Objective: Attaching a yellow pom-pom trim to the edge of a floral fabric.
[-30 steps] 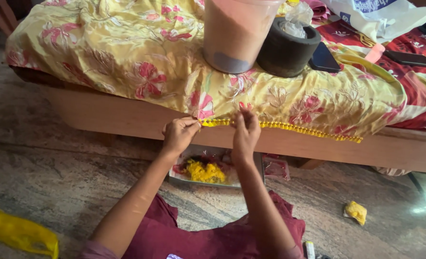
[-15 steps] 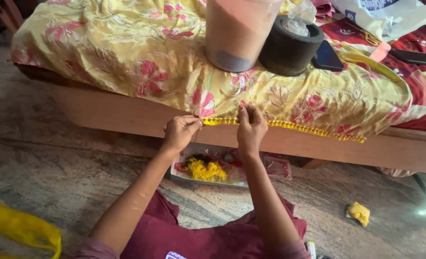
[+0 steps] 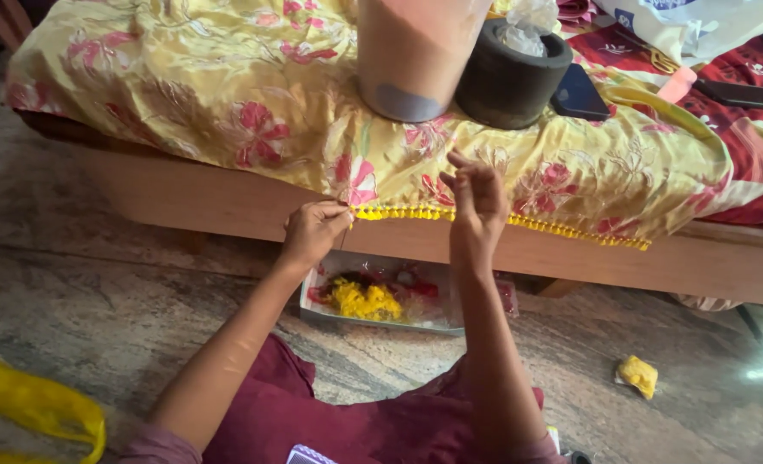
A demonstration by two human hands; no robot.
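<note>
Head view, looking down: the person sits on the stone floor (image 3: 98, 283) facing a low wooden bed frame (image 3: 227, 202). Draped over its edge is a yellow cloth with pink flowers (image 3: 227, 94), and along its hem runs a yellow tassel trim (image 3: 501, 221). The left hand (image 3: 313, 230) is closed, fingertips pinching the left end of the trim right at the hem. The right hand (image 3: 476, 199) is raised just above the trim, fingers drawn together in a pinch with one finger sticking up; whether a thread or needle sits between them cannot be told.

On the cloth above the hands stands a tall peach-coloured container (image 3: 416, 51) with a grey patch near its base. Touching it on the right is a round black pot (image 3: 514, 77) stuffed with crumpled clear plastic. Just beside that lies a dark flat phone (image 3: 579, 93), and farther right a white bag (image 3: 690, 21) on red patterned bedding (image 3: 750, 77).

Below the hands, on the floor, sits a shallow tray (image 3: 381, 296) in clear wrap, holding yellow and red material. A small yellow scrap (image 3: 637, 375) lies well apart to the right, and a yellow plastic bag (image 3: 38, 408) at the lower left. Maroon clothing (image 3: 355, 421) covers the lap.
</note>
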